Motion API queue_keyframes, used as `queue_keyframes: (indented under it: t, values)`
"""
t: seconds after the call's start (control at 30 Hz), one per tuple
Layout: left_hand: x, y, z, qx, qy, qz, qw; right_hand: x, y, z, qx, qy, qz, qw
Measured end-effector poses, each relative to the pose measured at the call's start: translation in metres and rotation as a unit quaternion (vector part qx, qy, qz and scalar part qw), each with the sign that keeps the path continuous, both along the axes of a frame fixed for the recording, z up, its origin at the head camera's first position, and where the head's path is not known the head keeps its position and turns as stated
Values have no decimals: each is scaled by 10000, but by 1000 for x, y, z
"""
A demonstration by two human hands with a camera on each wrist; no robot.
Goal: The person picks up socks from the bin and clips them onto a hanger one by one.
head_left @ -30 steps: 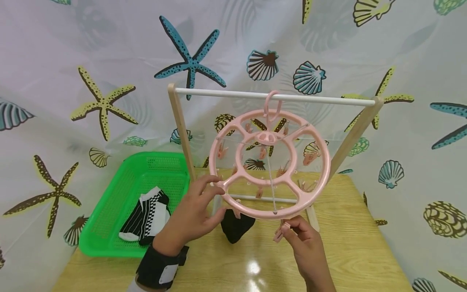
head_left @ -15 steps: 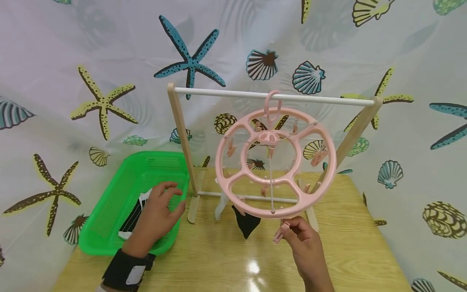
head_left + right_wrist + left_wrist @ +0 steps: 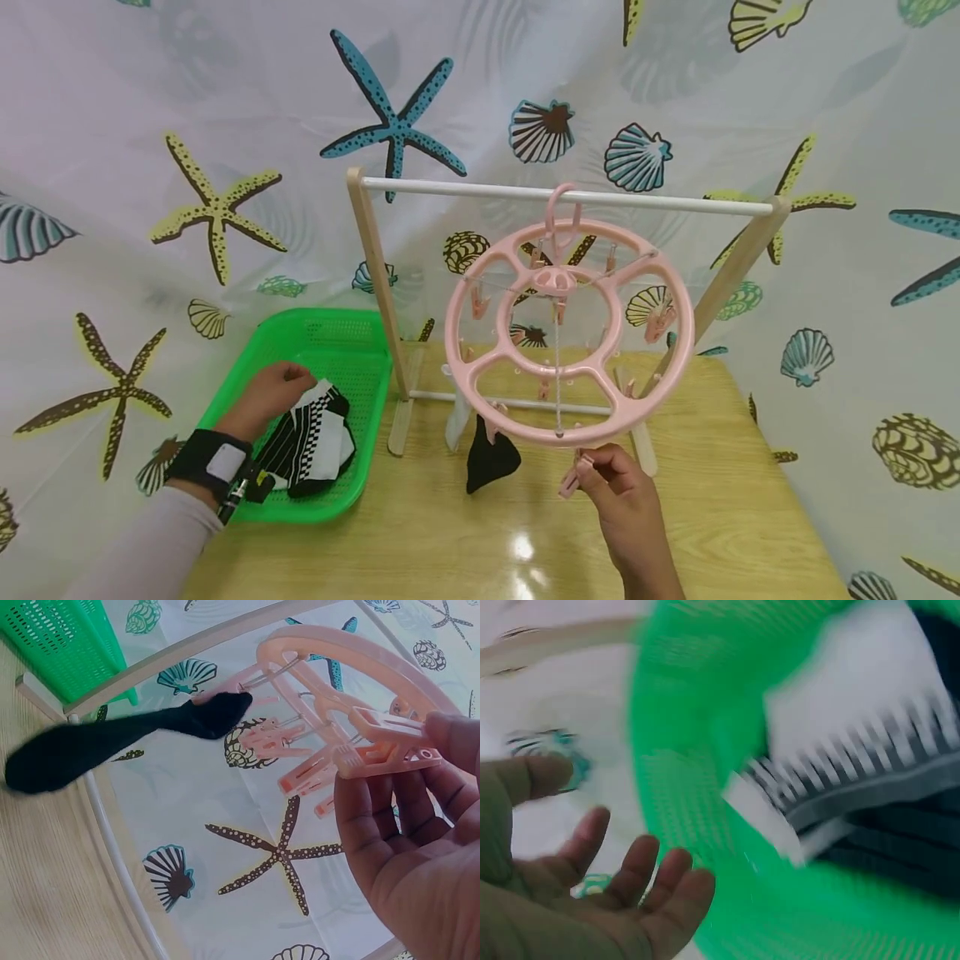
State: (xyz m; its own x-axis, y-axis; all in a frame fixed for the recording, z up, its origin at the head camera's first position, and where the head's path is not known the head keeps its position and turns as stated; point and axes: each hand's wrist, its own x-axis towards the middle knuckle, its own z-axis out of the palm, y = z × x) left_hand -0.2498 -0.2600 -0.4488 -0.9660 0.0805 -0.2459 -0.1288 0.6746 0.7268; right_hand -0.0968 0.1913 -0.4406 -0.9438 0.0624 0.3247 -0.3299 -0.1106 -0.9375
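Observation:
My left hand [image 3: 273,392] is over the left part of a green plastic basket [image 3: 315,507]. Its fingers are spread loosely with nothing between them in the left wrist view. Close by, black-and-white patterned socks [image 3: 324,442] lie in the basket. My right hand [image 3: 628,493] pinches a pink clothespin [image 3: 394,735] between thumb and fingers, below the near rim of a round pink clip hanger [image 3: 555,282]. From that hanger a black sock [image 3: 491,460] dangles by a clip, with a white sock [image 3: 456,423] hanging to its left.
A wooden rack with a white top bar [image 3: 465,190] carries the hanger by its hook. Several other pink clips hang around the ring. Rack and basket stand on a wood-grain table [image 3: 420,542], before a starfish-and-shell patterned sheet [image 3: 270,75].
My left hand has left the hanger's rim and moved left to the basket. The ring has shifted slightly right, and the black sock swings. My right hand keeps its place and grip.

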Motion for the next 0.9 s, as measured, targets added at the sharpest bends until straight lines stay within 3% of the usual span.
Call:
queue_keyframes:
  t: [0.1, 0.17, 0.33, 0.43, 0.8, 0.9]
  values:
    - [-13, 0, -12, -834, -5, -390, 9958, 0, 0, 0, 34, -117, -50, 9999]
    - [-21, 0, -24, -1197, -47, -489, 9916, 0, 0, 0, 35, -136, -71, 9999]
    - [-34, -1, -40, -1290, -535, -436, 9892, -1, 0, 0, -8, -146, -84, 9999]
    - [-36, -1, -45, -1237, -643, -428, 9893, 0, 0, 0, 29, -229, -148, 9996]
    - [-42, 0, -70, -1325, 227, -53, 9909, -1, 0, 0, 45, -306, -119, 9995]
    - [-44, -1, -75, -1521, 487, -60, 9872, -1, -1, -1, 5, -352, -152, 9993]
